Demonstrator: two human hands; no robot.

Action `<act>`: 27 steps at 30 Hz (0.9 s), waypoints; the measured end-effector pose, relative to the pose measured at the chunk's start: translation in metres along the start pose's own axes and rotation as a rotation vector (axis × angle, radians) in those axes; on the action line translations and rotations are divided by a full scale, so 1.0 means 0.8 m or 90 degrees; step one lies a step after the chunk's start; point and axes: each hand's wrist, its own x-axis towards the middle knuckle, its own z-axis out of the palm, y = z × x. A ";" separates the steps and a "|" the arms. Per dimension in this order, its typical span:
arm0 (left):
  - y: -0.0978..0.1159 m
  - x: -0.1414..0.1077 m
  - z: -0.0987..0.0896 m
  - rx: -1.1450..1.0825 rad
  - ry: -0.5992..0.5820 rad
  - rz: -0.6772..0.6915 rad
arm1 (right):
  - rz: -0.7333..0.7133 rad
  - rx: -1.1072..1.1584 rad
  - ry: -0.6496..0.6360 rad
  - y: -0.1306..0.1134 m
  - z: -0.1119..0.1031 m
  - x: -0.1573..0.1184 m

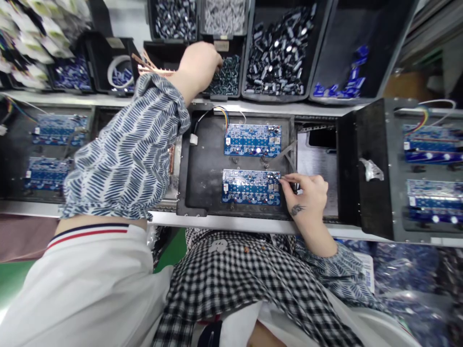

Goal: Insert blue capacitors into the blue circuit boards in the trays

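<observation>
Left hand (pixel 200 65) dug, fingers curled, into the parts bin (pixel 226 77) at top centre; right hand (pixel 307 193) pinched a component onto the lower board (pixel 251 187), mid-frame. With eyes split, a pin might have missed its hole.

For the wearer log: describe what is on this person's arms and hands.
Both hands are bare, no gloves. The left hand and right hand come out of loose sleeve covers with a blue-and-white herringbone print, gathered at the cuffs. A small dark tattoo marks the back of the right hand near the wrist.
</observation>
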 end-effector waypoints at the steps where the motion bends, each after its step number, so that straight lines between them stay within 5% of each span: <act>1: -0.001 0.000 -0.003 0.038 0.012 0.049 | 0.002 -0.006 -0.002 0.000 0.000 0.000; 5: -0.001 -0.003 -0.001 0.138 0.071 0.193 | -0.002 -0.023 0.000 -0.002 0.000 0.001; 8: 0.003 -0.028 0.027 0.128 0.079 0.217 | -0.002 -0.036 0.011 -0.004 0.001 0.001; 10: 0.006 -0.062 0.057 0.061 0.012 0.172 | -0.007 -0.053 0.010 -0.006 0.001 0.000; 14: 0.009 -0.146 0.119 -0.221 -0.240 -0.071 | -0.050 -0.114 -0.025 -0.014 -0.003 -0.001; 17: 0.005 -0.184 0.144 -0.352 -0.350 -0.168 | -0.098 -0.141 -0.068 -0.025 -0.017 0.005; 22: -0.008 -0.195 0.159 -0.457 -0.391 -0.214 | -0.092 0.030 -0.045 -0.055 -0.043 0.037; 27: -0.016 -0.193 0.168 -0.479 -0.393 -0.222 | -0.110 0.181 -0.024 -0.079 -0.038 0.067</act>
